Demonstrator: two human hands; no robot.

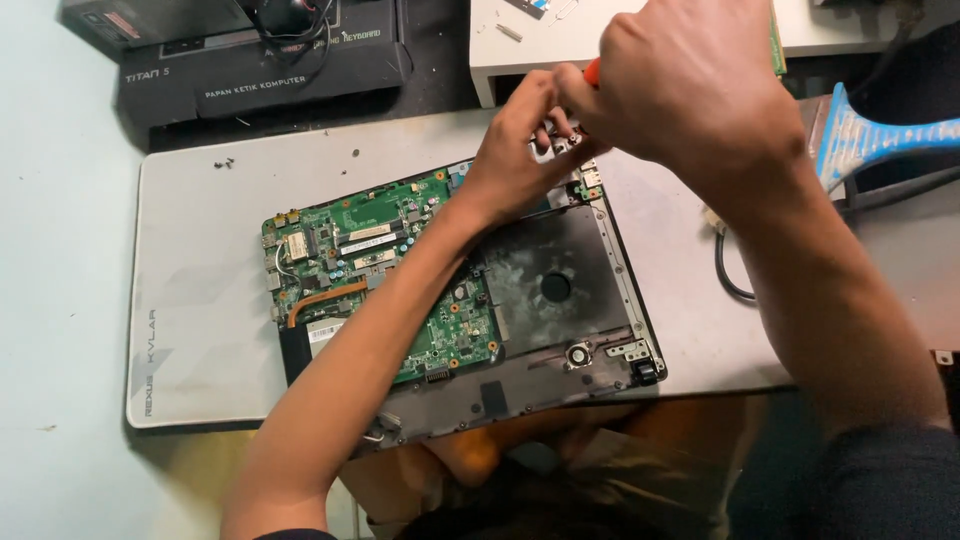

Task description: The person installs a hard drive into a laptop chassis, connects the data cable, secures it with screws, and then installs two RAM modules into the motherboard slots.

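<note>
An opened laptop base [560, 290] lies on a grey desk mat [200, 300], its green motherboard [370, 250] exposed on the left side. My left hand [515, 150] reaches across the board and pinches a small metal bracket at the base's far right corner. My right hand [690, 80] is closed around a screwdriver with a red-orange handle [592, 70], held upright over that same corner. The screwdriver's tip is hidden behind my left fingers.
Black cardboard boxes [260, 60] sit at the back left. A white shelf [540, 50] stands at the back middle. A blue plastic tool [870, 140] lies at the right, with a black cable [725, 270] beside the laptop. Tiny screws [222, 162] rest on the mat's far left.
</note>
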